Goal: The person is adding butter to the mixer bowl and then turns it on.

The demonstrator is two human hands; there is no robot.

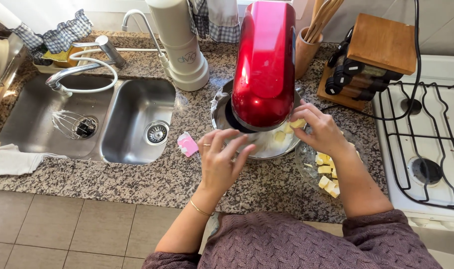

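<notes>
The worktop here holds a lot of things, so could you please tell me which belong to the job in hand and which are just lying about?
In use:
red stand mixer
steel mixing bowl
butter cube in the right hand
glass dish of butter cubes
left hand at the bowl's rim

Lying about:
whisk in the sink
pink scraper
knife block
water filter
white cloth

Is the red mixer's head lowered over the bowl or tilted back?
Lowered. The red mixer head sits directly over the steel bowl, covering most of its opening, while the right hand holds a butter piece at the rim.
</notes>
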